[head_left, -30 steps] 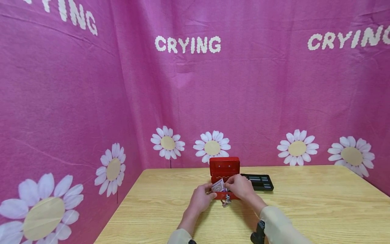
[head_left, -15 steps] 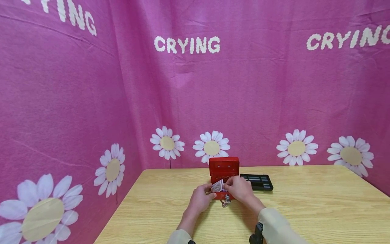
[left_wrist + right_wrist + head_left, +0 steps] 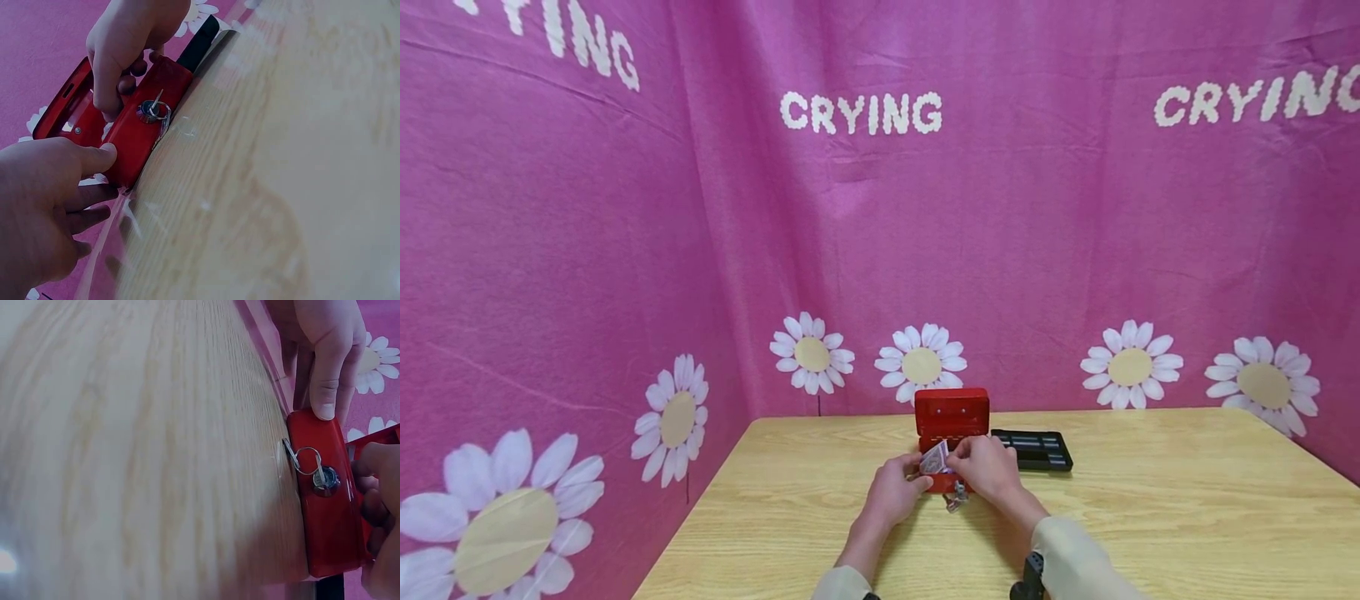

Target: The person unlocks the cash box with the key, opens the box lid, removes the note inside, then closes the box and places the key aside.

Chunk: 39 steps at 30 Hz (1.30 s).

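Note:
A red metal cash box (image 3: 952,414) stands on the table with its lid raised. My left hand (image 3: 894,488) holds the box's left end, thumb on the front corner and fingers along the side. Purple-and-white banknotes (image 3: 935,458) stick up slanted inside the box. Over its right part, my right hand (image 3: 988,468) reaches in with curled fingers and pinches the notes' right edge; the fingertips are partly hidden. A key on a ring (image 3: 308,460) sits in the lock (image 3: 326,480) on the box's front, and more keys (image 3: 956,498) hang below it.
Right behind the right hand lies a black compartment tray (image 3: 1037,450) on the wooden table (image 3: 1165,500). A pink cloth (image 3: 1000,250) with white daisies and lettering hangs behind and to the left of the table.
My right hand has shifted slightly left and toward me at the banknotes, which sit at a slightly different slant. The left hand, cash box and tray stay where they were.

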Available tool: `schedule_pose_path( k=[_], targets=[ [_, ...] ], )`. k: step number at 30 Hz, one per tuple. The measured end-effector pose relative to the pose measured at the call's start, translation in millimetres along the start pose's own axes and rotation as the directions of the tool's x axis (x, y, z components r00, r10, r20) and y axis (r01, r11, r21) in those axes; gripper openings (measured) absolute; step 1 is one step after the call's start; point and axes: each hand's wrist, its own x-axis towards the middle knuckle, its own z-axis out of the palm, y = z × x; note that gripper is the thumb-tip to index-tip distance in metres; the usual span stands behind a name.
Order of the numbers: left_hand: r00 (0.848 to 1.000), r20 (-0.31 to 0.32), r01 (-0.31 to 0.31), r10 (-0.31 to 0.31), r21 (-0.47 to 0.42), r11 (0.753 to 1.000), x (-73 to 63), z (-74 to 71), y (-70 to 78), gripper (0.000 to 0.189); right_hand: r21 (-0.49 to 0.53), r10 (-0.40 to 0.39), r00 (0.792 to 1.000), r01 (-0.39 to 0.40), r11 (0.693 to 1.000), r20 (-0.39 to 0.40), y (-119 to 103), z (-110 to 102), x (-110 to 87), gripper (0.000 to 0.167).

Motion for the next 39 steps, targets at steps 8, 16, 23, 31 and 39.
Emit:
schedule_pose_path(
  k=[8,16,23,31,39],
  targets=[
    [1.000,0.003,0.025,-0.025,-0.013,1.000,-0.6,1.7,1.2,0.044,0.032,0.021,0.999,-0.020,0.999,-0.033,3,0,-1.0,0.015],
    [1.000,-0.004,0.012,-0.012,-0.010,1.000,-1.7,3.1,-0.3,0.046,0.076,0.066,0.996,-0.062,0.995,-0.051,4,-4,-0.6,0.015],
    [1.000,-0.010,-0.010,0.010,-0.002,1.000,-1.7,2.3,-1.6,0.044,0.112,0.038,0.994,-0.026,0.993,-0.102,6,-13,-1.1,0.011],
    [1.000,-0.009,0.021,-0.021,-0.003,1.000,1.7,3.8,-4.1,0.044,0.151,0.058,0.992,-0.041,0.988,-0.111,12,-29,-0.9,0.010],
    [1.000,-0.010,0.015,-0.015,0.018,1.000,0.2,2.7,-0.5,0.044,0.135,0.056,0.989,-0.037,0.990,-0.136,20,-42,-3.7,0.012]
  ],
)
